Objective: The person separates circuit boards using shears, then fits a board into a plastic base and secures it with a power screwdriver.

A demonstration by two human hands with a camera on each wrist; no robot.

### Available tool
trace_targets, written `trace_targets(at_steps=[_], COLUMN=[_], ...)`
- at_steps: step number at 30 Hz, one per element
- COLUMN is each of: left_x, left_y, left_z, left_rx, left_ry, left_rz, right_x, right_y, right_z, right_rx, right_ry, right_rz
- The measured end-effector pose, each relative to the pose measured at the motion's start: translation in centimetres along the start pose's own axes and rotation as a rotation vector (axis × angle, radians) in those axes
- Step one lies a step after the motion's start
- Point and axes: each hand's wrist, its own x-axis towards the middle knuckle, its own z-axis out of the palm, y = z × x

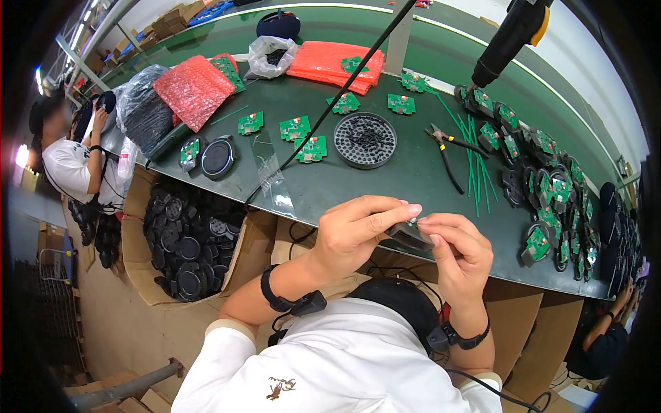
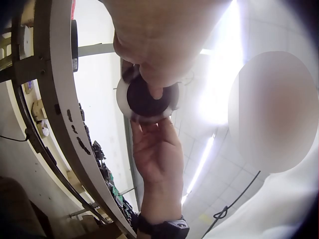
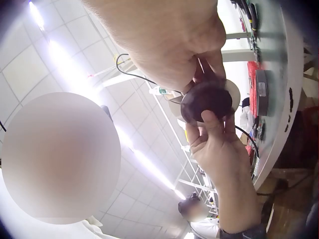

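Note:
Both hands hold a round black plastic housing [image 1: 411, 237] with a paler rim, just in front of the table's near edge. My left hand [image 1: 354, 230] grips it from the left, its thumb across the dark round face in the right wrist view. At the opposite side, my right hand [image 1: 460, 255] pinches the rim with its fingertips. A small bit of metal or board shows at the top between the fingers; cannot tell what it is. The left wrist view shows the dark face of the housing [image 2: 147, 99] from below, slightly blurred.
On the green table [image 1: 310, 189] are a round tray of small black parts [image 1: 365, 141], pliers [image 1: 447, 155], green circuit boards [image 1: 295, 128] and piled assemblies [image 1: 551, 186]. A power screwdriver [image 1: 513, 41] hangs above. A carton [image 1: 134, 258] of black housings stands below left.

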Motion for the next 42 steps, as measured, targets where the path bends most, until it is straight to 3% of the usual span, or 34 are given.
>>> trace_targets(at_steps=[26,32,42], left_x=[-0.1,-0.2,-0.4], left_y=[0.0,0.2,0.6], left_z=[0.3,0.2,0.5], left_rx=[-0.014,-0.045,-0.04], left_ry=[0.032,0.012,0.048], left_rz=[-0.047,-0.026,-0.108], right_x=[-0.7,-0.3,-0.7], right_y=[-0.3,-1.0,0.5], right_z=[0.0,0.4,0.5], right_rx=[-0.002,0.119,-0.076], right_ry=[0.003,-0.013,0.019], right_rz=[0.008,-0.036,-0.12])
